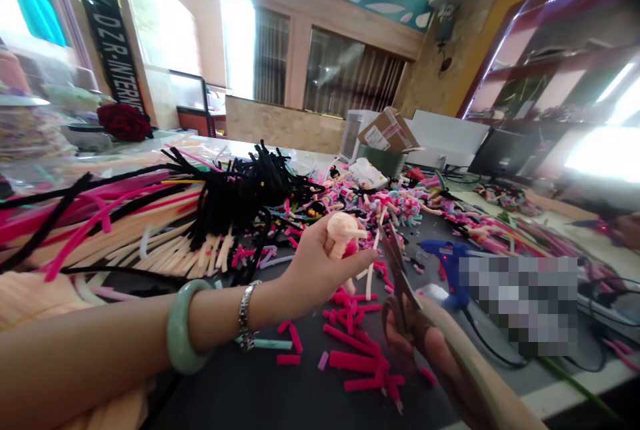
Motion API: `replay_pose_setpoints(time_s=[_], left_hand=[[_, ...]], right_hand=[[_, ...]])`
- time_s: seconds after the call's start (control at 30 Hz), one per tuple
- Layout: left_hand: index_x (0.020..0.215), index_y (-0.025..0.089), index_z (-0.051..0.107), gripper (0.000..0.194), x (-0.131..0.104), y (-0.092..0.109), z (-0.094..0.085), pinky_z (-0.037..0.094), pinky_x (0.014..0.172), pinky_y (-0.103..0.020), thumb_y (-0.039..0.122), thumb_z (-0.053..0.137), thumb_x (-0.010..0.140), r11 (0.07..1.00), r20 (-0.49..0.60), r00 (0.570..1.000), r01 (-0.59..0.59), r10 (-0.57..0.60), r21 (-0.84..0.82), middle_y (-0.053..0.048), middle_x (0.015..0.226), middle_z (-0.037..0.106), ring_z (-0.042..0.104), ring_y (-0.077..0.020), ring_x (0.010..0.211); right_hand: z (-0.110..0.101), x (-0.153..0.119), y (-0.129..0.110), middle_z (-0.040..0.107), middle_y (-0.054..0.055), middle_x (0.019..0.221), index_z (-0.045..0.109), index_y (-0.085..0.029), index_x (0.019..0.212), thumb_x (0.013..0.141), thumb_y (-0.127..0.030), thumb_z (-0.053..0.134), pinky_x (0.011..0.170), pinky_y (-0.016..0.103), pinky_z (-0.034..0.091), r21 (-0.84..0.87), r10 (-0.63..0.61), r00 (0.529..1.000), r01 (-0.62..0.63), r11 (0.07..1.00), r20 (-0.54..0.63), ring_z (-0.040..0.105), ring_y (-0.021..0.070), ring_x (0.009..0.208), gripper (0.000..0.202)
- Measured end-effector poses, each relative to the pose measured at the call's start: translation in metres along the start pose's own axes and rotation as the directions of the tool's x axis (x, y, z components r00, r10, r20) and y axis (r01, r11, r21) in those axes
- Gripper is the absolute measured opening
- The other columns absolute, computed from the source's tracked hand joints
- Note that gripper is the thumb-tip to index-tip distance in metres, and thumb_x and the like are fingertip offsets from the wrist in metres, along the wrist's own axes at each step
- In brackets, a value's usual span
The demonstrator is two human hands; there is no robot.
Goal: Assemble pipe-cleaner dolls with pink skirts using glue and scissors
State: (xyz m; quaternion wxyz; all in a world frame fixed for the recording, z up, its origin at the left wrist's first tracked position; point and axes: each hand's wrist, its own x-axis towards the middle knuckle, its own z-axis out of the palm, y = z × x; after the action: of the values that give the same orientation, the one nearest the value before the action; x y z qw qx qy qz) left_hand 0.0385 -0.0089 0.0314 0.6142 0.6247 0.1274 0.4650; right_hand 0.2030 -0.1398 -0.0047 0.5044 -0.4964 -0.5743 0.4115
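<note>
My left hand [315, 263], with a green bangle and a silver bracelet at the wrist, pinches a peach-coloured coiled pipe cleaner piece [343, 225] above the table's middle. A short end sticks out of the coil to the right. My right hand [435, 343] has its fingers through the handles of a pair of scissors [403, 278]. Their blades point up and away, just right of the coiled piece and apart from it. Below both hands lie short cut pieces of bright pink pipe cleaner [354, 362].
To the right, a blue glue gun [449, 263] lies beside a blurred-out patch. Black pipe cleaners [245, 183] are heaped at the left over long peach ones [170, 243]. Colourful small pieces [400, 203] and a cardboard box [387, 131] stand further back. A person's hand [627, 229] shows at the far right.
</note>
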Motion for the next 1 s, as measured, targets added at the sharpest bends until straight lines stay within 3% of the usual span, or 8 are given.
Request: replay_pose_setpoints(time_s=[0.2, 0.37, 0.7, 1.0], left_hand=[[0.083, 0.015, 0.057, 0.028, 0.0012, -0.0016, -0.0007, 0.050, 0.040, -0.019, 0.037, 0.073, 0.076, 1.000, 0.013, 1.000, 0.023, -0.023, 0.017, 0.005, 0.063, 0.053, 0.055, -0.0076, 0.043], [0.079, 0.014, 0.056, 0.027, 0.0016, -0.0014, -0.0016, 0.047, 0.041, -0.018, 0.036, 0.072, 0.076, 0.999, 0.009, 1.000, 0.021, -0.021, 0.046, 0.005, 0.061, 0.052, 0.056, -0.0087, 0.046], [0.079, 0.015, 0.054, 0.024, 0.0023, 0.0034, -0.0011, 0.044, 0.036, -0.017, 0.035, 0.067, 0.078, 0.995, 0.003, 0.999, 0.036, -0.037, 0.090, 0.006, 0.058, 0.050, 0.055, -0.0085, 0.040], [0.079, 0.016, 0.054, 0.026, 0.0029, -0.0017, -0.0028, 0.045, 0.034, -0.018, 0.038, 0.067, 0.079, 0.999, 0.005, 0.999, 0.034, -0.035, 0.041, 0.006, 0.056, 0.051, 0.055, -0.0094, 0.037]], right_hand=[[0.0068, -0.0003, -0.0081, 0.050, 0.001, 0.084, 0.059, -0.023, 0.099, 0.079, -0.064, 0.056, 0.066, 0.027, 0.040, -0.017, 0.117, 0.993, -0.116, 0.993, 0.023, 0.044, 0.0154, 0.071, 0.045], [0.0061, 0.0005, -0.0086, 0.050, 0.002, 0.080, 0.059, -0.022, 0.092, 0.078, -0.066, 0.056, 0.063, 0.027, 0.040, -0.068, 0.116, 0.993, -0.114, 0.991, 0.019, 0.043, 0.0158, 0.068, 0.046], [0.0097, 0.0009, -0.0091, 0.046, -0.001, 0.077, 0.060, -0.023, 0.094, 0.076, -0.063, 0.061, 0.066, 0.028, 0.045, 0.015, 0.112, 0.994, -0.112, 0.994, 0.011, 0.042, 0.0143, 0.067, 0.044], [0.0030, 0.0013, -0.0055, 0.052, 0.002, 0.079, 0.060, -0.022, 0.095, 0.075, -0.061, 0.063, 0.067, 0.029, 0.047, 0.006, 0.108, 0.994, -0.108, 0.994, -0.019, 0.048, 0.0163, 0.069, 0.043]])
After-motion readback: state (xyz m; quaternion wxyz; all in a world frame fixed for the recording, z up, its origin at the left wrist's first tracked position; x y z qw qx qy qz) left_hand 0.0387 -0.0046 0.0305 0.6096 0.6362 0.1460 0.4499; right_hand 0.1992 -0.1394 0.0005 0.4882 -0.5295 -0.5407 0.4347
